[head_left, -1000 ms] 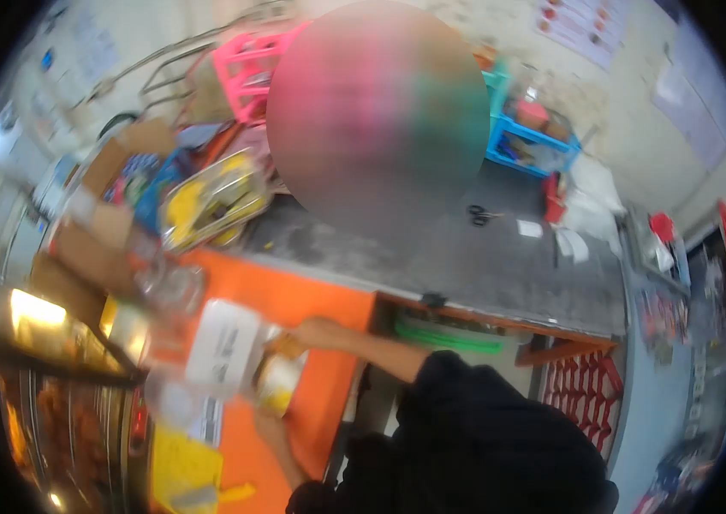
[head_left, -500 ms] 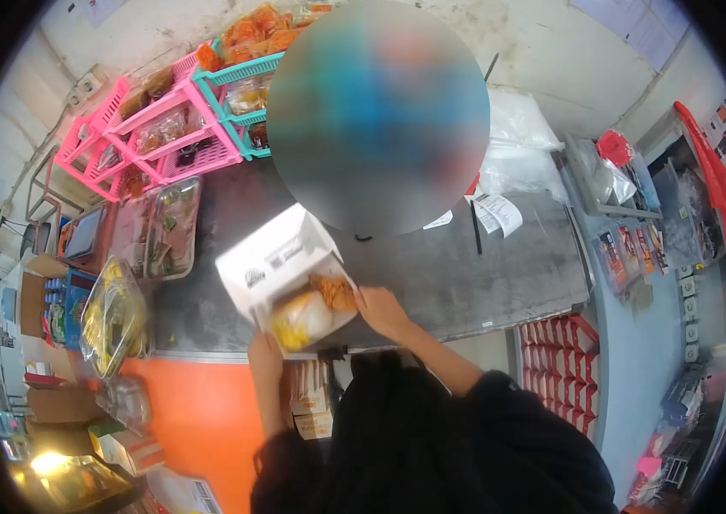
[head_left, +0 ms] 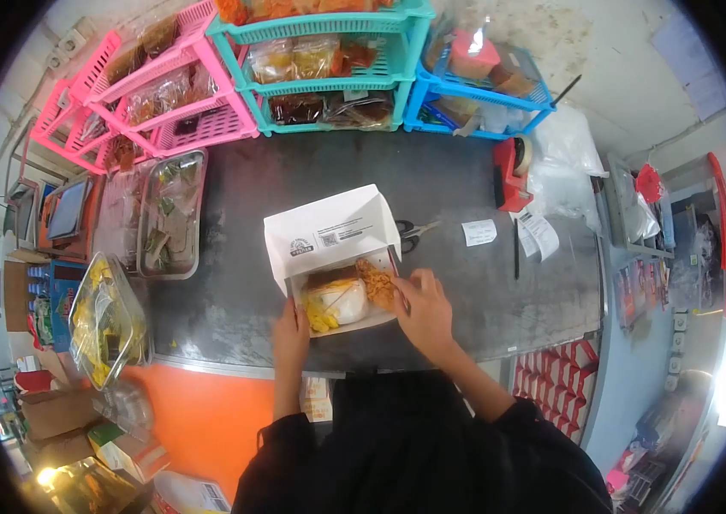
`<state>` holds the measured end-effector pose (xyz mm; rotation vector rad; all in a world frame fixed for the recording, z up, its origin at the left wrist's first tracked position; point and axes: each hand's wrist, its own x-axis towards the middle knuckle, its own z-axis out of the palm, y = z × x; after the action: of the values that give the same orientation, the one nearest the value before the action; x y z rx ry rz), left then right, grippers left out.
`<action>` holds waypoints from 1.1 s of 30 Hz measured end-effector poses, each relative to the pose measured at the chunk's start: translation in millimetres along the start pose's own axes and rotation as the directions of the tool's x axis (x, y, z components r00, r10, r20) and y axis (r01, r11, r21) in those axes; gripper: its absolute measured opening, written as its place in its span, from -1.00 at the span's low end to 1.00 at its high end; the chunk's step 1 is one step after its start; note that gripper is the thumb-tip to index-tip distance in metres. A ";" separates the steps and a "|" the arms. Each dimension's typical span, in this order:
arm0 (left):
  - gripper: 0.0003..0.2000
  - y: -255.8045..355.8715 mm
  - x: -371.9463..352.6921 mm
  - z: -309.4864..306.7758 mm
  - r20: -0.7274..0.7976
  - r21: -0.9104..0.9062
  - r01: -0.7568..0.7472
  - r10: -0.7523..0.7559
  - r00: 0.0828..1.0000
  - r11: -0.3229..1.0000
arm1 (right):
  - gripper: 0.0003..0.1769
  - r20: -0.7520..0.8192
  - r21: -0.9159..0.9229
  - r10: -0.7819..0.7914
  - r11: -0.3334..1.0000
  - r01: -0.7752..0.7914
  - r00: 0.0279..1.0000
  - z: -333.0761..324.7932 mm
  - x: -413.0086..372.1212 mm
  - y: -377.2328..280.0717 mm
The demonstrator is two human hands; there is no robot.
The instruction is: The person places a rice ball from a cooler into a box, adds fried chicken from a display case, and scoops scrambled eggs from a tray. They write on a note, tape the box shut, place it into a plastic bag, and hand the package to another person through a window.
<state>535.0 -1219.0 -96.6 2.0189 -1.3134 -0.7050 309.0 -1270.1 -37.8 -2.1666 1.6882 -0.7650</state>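
Observation:
An open white box point(head_left: 329, 231) with its lid raised stands near the front edge of the dark table. Inside it lie a white round portion point(head_left: 342, 301), yellow food point(head_left: 318, 313) at the left and a fried brown piece point(head_left: 377, 284) at the right. My left hand point(head_left: 291, 336) grips the box's left front corner. At the right side, my right hand point(head_left: 423, 313) has its fingers closed against the fried piece and the box's edge. Black scissors point(head_left: 413, 233) lie just behind the box.
Pink point(head_left: 226, 120), teal point(head_left: 329, 86) and blue point(head_left: 474, 86) racks line the back. A metal tray point(head_left: 199, 214) and a plastic-covered yellow food tray point(head_left: 108, 330) are at the left. A red tape dispenser point(head_left: 510, 184) and paper slips point(head_left: 479, 232) lie to the right.
The box has moved from a tilted position at the table's front edge onto the table and sits more level. My right hand has shifted to the fried piece. The view has shifted, showing more racks.

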 end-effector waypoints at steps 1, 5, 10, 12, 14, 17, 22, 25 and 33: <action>-0.71 0.2 -0.1 1.0 0.006 -0.006 0.013 -0.013 1.000 1.000 | -0.77 -0.022 -0.119 -0.029 0.993 0.026 0.999 5.3 8.9 -1.6; -0.72 -2.3 -1.1 -2.1 0.040 -0.016 0.008 -0.007 0.999 1.000 | -0.85 -0.020 -0.177 -0.007 0.984 0.003 1.000 16.5 28.9 -9.4; -0.72 1.1 -2.3 -4.3 0.055 0.030 0.048 -0.050 0.997 0.998 | -0.97 0.336 -0.312 0.076 0.950 0.035 0.939 21.8 43.5 -35.1; -0.81 4.8 0.4 -5.5 0.040 -0.034 0.085 -0.084 0.996 0.996 | -0.95 0.442 -0.341 -0.030 0.919 0.199 0.897 45.9 54.7 -15.4; -0.79 1.0 2.1 -6.4 0.053 -0.030 0.081 -0.079 0.995 0.996 | -0.93 0.542 -0.349 -0.124 0.866 0.357 0.831 50.9 70.5 -14.5; -0.74 -4.1 1.3 -6.5 0.070 -0.040 0.077 -0.074 0.995 0.996 | -0.93 0.693 -0.378 -0.188 0.727 0.573 0.696 50.8 87.5 -18.6; -0.67 -8.3 3.1 -5.4 0.102 -0.093 0.118 -0.108 0.989 0.989 | -0.91 0.802 -0.285 -0.250 0.638 0.715 0.543 49.0 97.0 -9.7; -0.67 -6.3 2.1 -6.2 0.070 -0.124 0.104 -0.095 0.993 0.987 | -0.90 0.836 -0.278 -0.238 0.595 0.754 0.495 49.6 98.4 -2.1; -0.68 -7.2 2.9 -11.6 0.037 -0.133 0.096 -0.092 0.995 0.986 | -0.90 0.859 -0.247 -0.252 0.560 0.791 0.446 49.8 106.1 -0.5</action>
<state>548.6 -1217.0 -94.5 1.9786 -1.1613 -0.8484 356.0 -1376.3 -53.9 -2.9245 0.7397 0.7593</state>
